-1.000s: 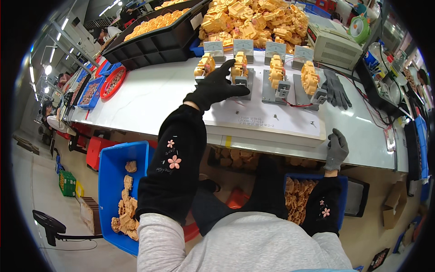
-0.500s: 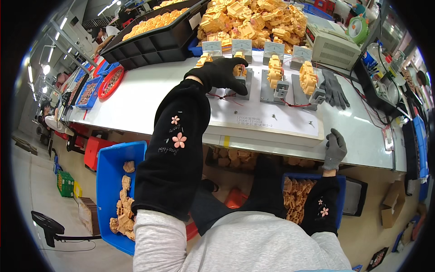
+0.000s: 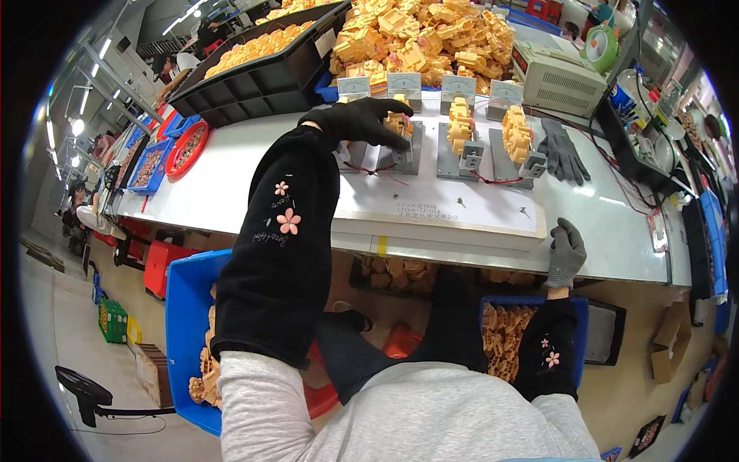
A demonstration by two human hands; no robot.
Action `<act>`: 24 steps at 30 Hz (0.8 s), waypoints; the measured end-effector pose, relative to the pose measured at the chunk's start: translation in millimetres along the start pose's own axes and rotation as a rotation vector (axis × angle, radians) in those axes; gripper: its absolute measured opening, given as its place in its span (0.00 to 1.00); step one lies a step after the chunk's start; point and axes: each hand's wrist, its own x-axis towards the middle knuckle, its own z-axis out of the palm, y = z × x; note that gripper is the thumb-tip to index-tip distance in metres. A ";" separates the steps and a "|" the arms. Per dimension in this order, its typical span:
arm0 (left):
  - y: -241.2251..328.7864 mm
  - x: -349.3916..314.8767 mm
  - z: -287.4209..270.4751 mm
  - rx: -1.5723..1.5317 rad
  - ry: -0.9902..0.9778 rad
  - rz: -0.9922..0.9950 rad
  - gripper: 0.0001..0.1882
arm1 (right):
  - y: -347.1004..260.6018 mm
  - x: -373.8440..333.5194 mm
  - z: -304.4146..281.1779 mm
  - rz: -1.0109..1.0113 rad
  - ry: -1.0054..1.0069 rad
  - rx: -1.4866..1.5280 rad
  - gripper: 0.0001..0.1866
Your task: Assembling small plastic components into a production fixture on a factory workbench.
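Note:
My left hand [image 3: 356, 125], in a black glove, reaches over the grey test fixture [image 3: 412, 158] second from the left. Its thumb and fingers close round the sides of a yellow plastic part [image 3: 397, 123] that stands on that fixture. The leftmost fixture is mostly hidden behind this hand. Two more yellow parts, one on the third fixture [image 3: 460, 127] and one on the rightmost fixture [image 3: 516, 135], stand upright to the right. My right hand [image 3: 567, 250], grey-gloved, rests at the table's front edge with its fingers curled and nothing seen in them.
Small meters [image 3: 458, 91] line the back of the white board [image 3: 431, 219]. Behind them rises a heap of yellow parts [image 3: 423, 42], beside a black crate [image 3: 254, 85] and a beige instrument [image 3: 558, 77]. A loose grey glove [image 3: 564, 152] lies right; blue bins [image 3: 185, 308] stand below.
My left thumb has risen and drawn closer to the fingers round the yellow part. The hand has shifted slightly left, covering the leftmost part. The right hand stays where it was.

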 end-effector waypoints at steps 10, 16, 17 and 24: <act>-1.9 -2.9 0.1 -0.129 -0.009 -0.005 0.30 | -4.4 -2.2 1.3 0.015 0.025 0.005 0.11; -5.6 -11.8 13.5 0.006 0.015 0.017 0.47 | -7.4 -2.5 1.2 0.026 0.007 0.011 0.11; -5.5 -10.1 14.9 0.074 0.045 0.080 0.46 | -6.3 -1.7 1.8 0.017 -0.002 0.016 0.11; -9.4 -9.0 24.1 -0.428 -0.008 0.032 0.36 | -3.7 -2.7 -2.3 0.028 -0.003 0.002 0.12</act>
